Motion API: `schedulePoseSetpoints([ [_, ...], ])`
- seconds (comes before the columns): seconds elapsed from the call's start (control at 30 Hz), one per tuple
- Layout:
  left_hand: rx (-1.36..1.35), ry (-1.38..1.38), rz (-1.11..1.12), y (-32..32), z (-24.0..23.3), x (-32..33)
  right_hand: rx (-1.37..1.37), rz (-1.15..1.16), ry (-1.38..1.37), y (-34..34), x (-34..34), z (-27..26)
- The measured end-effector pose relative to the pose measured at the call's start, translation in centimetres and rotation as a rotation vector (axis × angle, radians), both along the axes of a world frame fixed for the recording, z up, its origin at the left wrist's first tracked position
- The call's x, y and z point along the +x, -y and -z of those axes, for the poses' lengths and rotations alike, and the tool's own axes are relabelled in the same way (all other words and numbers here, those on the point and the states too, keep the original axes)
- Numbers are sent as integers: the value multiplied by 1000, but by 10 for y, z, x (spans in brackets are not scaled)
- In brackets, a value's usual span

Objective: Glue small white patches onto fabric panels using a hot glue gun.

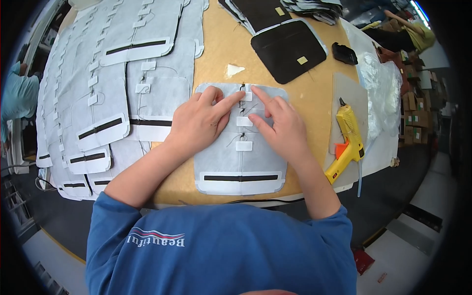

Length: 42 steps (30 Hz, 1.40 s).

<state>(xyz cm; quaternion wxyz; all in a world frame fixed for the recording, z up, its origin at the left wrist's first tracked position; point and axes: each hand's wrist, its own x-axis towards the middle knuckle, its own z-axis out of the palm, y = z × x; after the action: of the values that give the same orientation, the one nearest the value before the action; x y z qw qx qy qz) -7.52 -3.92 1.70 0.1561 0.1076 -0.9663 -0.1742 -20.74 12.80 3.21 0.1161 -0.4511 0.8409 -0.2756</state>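
Flat on the table before me lies a pale grey fabric panel (217, 158) with rounded corners. Down its middle run a seam, dark knotted threads and several small white rectangular tabs (244, 146). Near its lower edge a white strip (221, 188) frames a black slot. My left hand (202, 116) rests on the upper left of the panel, its index fingertip at the topmost tab. Over the upper right is my right hand (282, 121), index finger and thumb spread apart, the thumb tip by the second tab. Neither hand visibly grips anything.
Layered grey panels (158, 99) cover the table's left side. Black panels with yellow tags (289, 49) lie at the back. A yellow hot glue gun (348, 132) rests on a grey board (337, 99) at right, near a black plastic object (344, 54). Other people are in the background.
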Motion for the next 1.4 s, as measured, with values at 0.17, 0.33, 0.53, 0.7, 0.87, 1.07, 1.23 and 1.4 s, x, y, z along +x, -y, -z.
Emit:
schedulePoseSetpoints([
  [0.17, -15, -22, 34, -2, -4, -1, 0, -68, -192, -8, -4, 1],
  [0.33, -36, -82, 46, -2, 0, 6, -177, 355, -14, -56, 2, -20],
  [0.53, -43, -68, 57, -7, -10, 8, 48, 927, -381, -178, 6, -7],
  [0.7, -49, -45, 64, -4, -10, 5, 154, 1066, -28, -191, 3, -10],
  [0.87, -24, -48, 50, -5, -9, 6, -66, 1045, 138, -203, -14, 3],
  [1.07, -24, -56, 38, -7, -10, 7, -751, 985, 680, -197, -4, 12],
  [1.23, -36, -55, 42, -10, -9, 11, -924, 932, 579, -198, 10, 17],
  [1.4, -41, -40, 31, -10, -5, 12, -1062, 882, 618, -197, 11, 15],
])
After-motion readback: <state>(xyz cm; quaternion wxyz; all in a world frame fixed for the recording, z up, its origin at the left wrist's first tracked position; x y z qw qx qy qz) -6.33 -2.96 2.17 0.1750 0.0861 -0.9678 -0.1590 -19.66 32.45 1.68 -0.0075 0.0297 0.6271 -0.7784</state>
